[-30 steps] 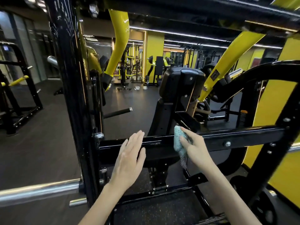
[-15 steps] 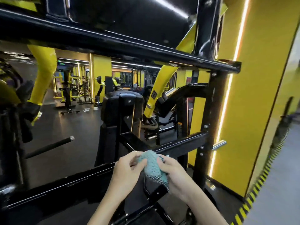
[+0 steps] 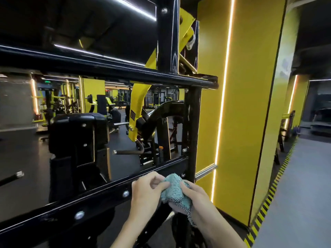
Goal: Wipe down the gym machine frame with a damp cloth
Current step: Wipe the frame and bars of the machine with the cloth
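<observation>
The cloth (image 3: 172,188) is pale teal with a nubbly speckle, and its lower edge shows a fine black-and-white check. The frame (image 3: 100,196) is glossy black throughout, streaked with white reflections, and its bolts (image 3: 79,215) are silver. Behind it a lever arm (image 3: 138,97) is bright yellow and the pad (image 3: 77,133) is matt black. The pillar (image 3: 250,104) to the right is the same yellow, edged by a warm white light strip (image 3: 224,86). A peg (image 3: 206,171) on the upright is chrome. The floor (image 3: 18,176) by the machines is dark charcoal; the walkway (image 3: 304,194) is pale grey, bordered by a yellow-and-black diagonal stripe (image 3: 272,190).
</observation>
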Demonstrator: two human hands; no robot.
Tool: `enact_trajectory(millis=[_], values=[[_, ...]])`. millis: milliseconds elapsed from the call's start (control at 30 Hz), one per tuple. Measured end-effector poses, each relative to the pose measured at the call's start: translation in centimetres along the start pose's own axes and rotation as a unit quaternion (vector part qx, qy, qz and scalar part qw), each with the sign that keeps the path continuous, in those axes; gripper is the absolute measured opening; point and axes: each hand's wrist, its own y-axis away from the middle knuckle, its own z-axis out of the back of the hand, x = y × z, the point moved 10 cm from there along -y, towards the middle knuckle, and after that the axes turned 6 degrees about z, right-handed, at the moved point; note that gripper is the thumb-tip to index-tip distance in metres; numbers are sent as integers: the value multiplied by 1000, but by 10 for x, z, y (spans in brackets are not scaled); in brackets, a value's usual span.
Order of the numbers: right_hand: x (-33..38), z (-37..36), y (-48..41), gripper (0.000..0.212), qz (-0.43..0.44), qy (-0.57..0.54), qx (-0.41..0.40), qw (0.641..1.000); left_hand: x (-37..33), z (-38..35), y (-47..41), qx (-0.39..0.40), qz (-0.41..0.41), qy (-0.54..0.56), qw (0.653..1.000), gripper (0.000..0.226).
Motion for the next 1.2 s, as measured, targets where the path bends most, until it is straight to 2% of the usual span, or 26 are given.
enact_trajectory(millis=[100,167,267,400,500,633,700,767,833,867,967,1067,1200], values=[[5,29,-5,31,-14,-75,4,997,-8,-39,-11,16,-23,-13,1000,26],[7,37,-7,30,-18,-101,40,994,-10,-56,-18,26,-34,-5,999,34],[12,53,-15,36,-18,-110,64,992,-3,-79,-36,56,-22,23,998,20],[13,80,-38,35,-31,-108,17,993,10,-103,-64,116,10,93,989,14],[8,92,-63,37,-35,-105,-12,994,14,-117,-89,145,2,112,983,16],[15,100,-103,41,1,-69,-68,995,16,-124,-132,144,-62,46,987,16],[29,105,-123,33,25,22,-108,994,7,-124,-156,122,-139,-21,983,20],[55,107,-143,24,73,141,-148,976,-4,-127,-177,89,-231,-96,964,30],[86,103,-161,20,140,260,-164,941,-5,-135,-192,80,-291,-145,942,40],[100,101,-170,18,172,336,-168,911,-2,-142,-197,82,-317,-172,929,45],[131,89,-199,19,239,554,-163,780,16,-161,-204,120,-377,-251,884,56],[148,74,-230,28,279,678,-139,666,46,-173,-213,203,-346,-289,869,62],[138,79,-277,31,276,788,-75,545,88,-193,-210,310,-297,-338,838,64]])
